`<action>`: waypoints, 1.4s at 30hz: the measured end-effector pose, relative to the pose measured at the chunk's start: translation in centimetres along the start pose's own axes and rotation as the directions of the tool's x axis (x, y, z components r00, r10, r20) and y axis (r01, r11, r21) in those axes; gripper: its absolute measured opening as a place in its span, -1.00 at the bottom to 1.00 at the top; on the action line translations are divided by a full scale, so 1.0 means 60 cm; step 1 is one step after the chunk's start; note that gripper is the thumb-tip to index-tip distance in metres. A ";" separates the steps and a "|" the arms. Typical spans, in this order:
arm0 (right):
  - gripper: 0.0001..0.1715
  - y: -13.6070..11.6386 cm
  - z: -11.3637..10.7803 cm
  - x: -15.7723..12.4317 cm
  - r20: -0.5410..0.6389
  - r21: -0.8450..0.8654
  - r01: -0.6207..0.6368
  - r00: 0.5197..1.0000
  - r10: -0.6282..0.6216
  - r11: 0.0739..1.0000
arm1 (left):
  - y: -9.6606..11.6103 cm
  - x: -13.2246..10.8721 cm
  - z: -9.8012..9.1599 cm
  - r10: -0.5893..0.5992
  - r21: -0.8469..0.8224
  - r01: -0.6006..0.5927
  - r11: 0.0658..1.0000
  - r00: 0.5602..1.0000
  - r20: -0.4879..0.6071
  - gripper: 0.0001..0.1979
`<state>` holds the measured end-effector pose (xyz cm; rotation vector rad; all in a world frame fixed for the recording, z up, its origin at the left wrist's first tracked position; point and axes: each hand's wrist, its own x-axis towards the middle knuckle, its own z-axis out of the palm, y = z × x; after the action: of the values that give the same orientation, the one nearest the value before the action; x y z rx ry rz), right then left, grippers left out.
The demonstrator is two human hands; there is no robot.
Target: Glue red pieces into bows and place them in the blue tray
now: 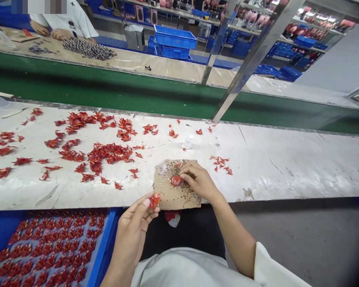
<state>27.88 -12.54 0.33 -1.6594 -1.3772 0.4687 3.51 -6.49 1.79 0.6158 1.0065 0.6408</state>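
My left hand (136, 223) pinches a small red folded flower piece (154, 200) between thumb and fingers, just in front of the table edge. My right hand (197, 181) rests on a brown cardboard square (173, 195) speckled with tiny beads, its fingertips closed on a small round red piece (176, 181). Many loose red petal pieces (107, 153) lie scattered over the white worktable (287, 163) to the left of the cardboard.
A blue tray (106, 247) at my lower left holds rows of finished red flowers (48, 251). A green conveyor belt (122, 89) runs behind the table, with a slanted metal post (242, 75). Across the belt another person (62, 22) works; blue crates (175, 42) stand behind.
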 end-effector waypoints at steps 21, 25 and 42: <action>-0.89 0.001 0.003 -0.029 -0.032 0.044 -0.065 0.997 0.066 0.997 | -0.015 0.009 0.000 0.008 0.030 -0.008 1.000 1.000 0.001 -0.48; -0.90 -0.024 -0.001 -0.042 -0.060 0.145 -0.108 0.991 0.118 0.984 | -0.009 0.000 0.015 -0.048 0.024 0.047 0.999 0.998 0.033 -0.45; -0.87 -0.109 0.025 -0.075 0.089 0.423 -0.065 0.996 0.029 0.904 | -0.023 -0.019 0.036 -0.159 -0.015 0.169 0.986 0.952 0.263 -0.57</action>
<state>21.58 -16.24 3.80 -1.3250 -1.1879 0.8120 5.29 -8.60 2.31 0.5609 0.7873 0.4176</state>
